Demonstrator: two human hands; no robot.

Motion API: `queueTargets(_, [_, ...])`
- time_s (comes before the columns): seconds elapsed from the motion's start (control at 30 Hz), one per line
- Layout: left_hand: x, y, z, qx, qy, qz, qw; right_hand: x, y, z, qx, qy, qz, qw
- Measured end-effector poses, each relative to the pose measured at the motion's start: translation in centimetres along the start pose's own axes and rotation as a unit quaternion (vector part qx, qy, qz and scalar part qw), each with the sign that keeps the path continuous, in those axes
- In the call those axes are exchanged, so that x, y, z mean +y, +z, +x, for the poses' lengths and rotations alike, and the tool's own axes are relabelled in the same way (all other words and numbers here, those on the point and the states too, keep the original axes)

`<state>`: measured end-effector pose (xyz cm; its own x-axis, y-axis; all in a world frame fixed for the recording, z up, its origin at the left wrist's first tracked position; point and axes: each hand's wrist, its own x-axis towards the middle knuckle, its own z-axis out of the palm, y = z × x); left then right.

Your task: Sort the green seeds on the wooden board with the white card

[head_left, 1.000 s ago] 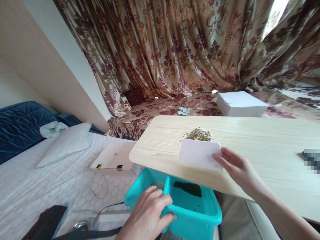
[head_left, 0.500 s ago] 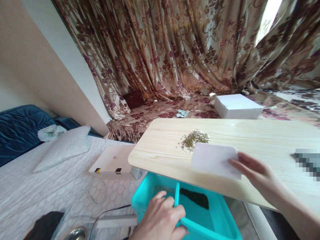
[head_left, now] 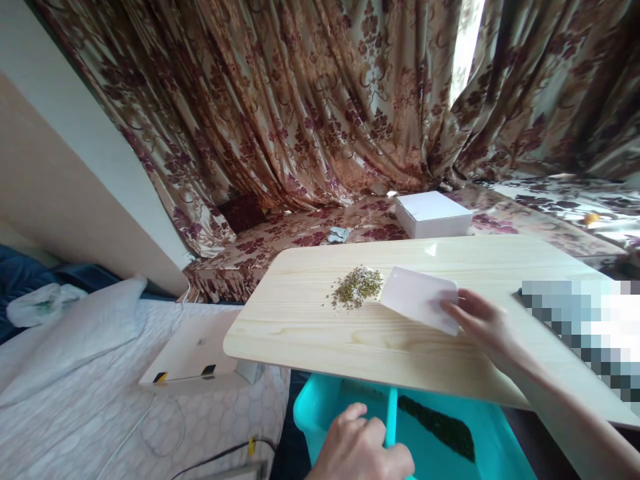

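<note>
My right hand [head_left: 480, 323] pinches the right end of a white flat scraper [head_left: 420, 297], held tilted over the wooden tabletop [head_left: 310, 333]. The scraper's left edge is beside a loose heap of small green grains mixed with paler bits [head_left: 356, 288]; whether it touches them I cannot tell. Below the table's front edge, my left hand [head_left: 363, 443] is closed on the divider of a turquoise bin [head_left: 320, 437]. Dark green grains [head_left: 440, 427] lie in the bin's right compartment. The far part of the bin is hidden beneath the tabletop.
A white box [head_left: 434, 213] stands behind the table on a flower-patterned ledge. At the table's right is a dark-edged, pixelated object [head_left: 575, 333]. To the left, a bed bears a flat white carton [head_left: 193, 350], a pillow [head_left: 100, 330] and cables.
The view has turned rightward. The scraper has shifted from the heap's near right side to its right. My left hand and the bin now appear farther right along the table's front edge.
</note>
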<state>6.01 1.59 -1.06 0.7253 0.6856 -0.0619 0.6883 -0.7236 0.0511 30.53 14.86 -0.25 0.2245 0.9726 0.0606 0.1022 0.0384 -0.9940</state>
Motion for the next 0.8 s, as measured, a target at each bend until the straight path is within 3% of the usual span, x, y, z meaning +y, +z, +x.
queueTargets(0.2, [-0.2, 0.5, -0.3, 0.021, 0.005, -0.012, 1.000, -0.3, 1.6, -0.1, -0.010, 0.007, 0.003, 1.000])
queueTargets(0.43, [0.1, -0.5, 0.2, 0.005, 0.007, 0.005, 1.000, -0.3, 3.6, -1.1, -0.059, -0.020, -0.019, 0.998])
queueTargets(0.57, [0.4, -1.2, 0.5, -0.015, -0.015, 0.012, 1.000, -0.1, 3.8, -1.4, -0.093, -0.025, -0.010, 0.995])
queueTargets(0.8, [0.2, -2.4, 0.0, -0.064, -0.038, 0.011, 0.997, -0.2, 3.7, -0.8, -0.086, -0.020, 0.012, 0.996])
